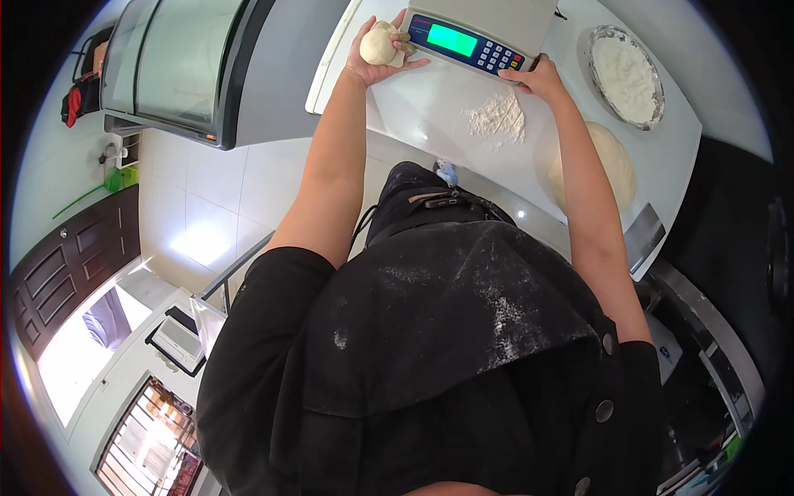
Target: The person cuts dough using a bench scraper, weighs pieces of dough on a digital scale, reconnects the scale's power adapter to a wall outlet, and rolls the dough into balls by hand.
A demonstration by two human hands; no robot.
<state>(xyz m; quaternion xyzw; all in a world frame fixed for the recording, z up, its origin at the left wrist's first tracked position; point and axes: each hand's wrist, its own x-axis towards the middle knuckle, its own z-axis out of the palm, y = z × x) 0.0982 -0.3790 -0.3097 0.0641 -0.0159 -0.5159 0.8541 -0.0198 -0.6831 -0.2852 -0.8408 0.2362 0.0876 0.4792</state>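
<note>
"Ball first: where is it?"

"In the left grip, cupped in the palm, with the thumb sticking out toward the scale. That grip is full, right beside the scale's left end."

"And the right grip?"

"Spread wide at the scale's near right corner. Its thumb is by the lower keys and its other fingers are at the side. (I can't tell whether a key is being pressed.)"

"What lies between the two grips?"

"The scale's front panel, with its display lit green. The digits are too faint for me to read."

"Anything nearer the body?"

"A loose patch of flour on the counter, just on the body side of the right grip and a bit to its left. A big round of dough lies closer to the body than that grip, partly hidden by the right forearm. A flat grey piece sits past it, near the counter's edge."

"And to the right of the right grip?"

"A shiny-rimmed bowl holding white powder, well apart from the fingers."

"The apron?"

"Black, below both grips, dusted white across the front."
</note>
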